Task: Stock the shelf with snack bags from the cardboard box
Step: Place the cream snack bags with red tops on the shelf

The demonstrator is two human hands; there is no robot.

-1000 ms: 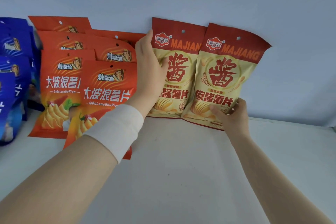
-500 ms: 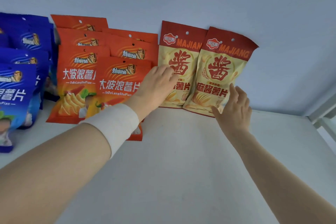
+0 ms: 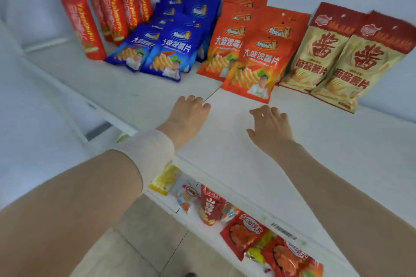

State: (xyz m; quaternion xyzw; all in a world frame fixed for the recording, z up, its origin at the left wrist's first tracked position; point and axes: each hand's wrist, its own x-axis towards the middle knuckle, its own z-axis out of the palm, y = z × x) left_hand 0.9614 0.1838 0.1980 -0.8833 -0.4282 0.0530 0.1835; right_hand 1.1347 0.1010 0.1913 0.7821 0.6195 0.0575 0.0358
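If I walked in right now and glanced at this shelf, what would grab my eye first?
The colour blocks along the back wall: tall red packs at the left, then blue chip bags, orange chip bags, and two cream and red Majiang bags at the right. In front, the left hand and right hand hover empty over the bare white shelf.

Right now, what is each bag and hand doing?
Left hand: empty, over the shelf.
Right hand: empty, open.
Cream bags: two, leaning on the wall.
Orange bags: stacked, leaning.
Blue bags: stacked, leaning.
Red bags: upright.
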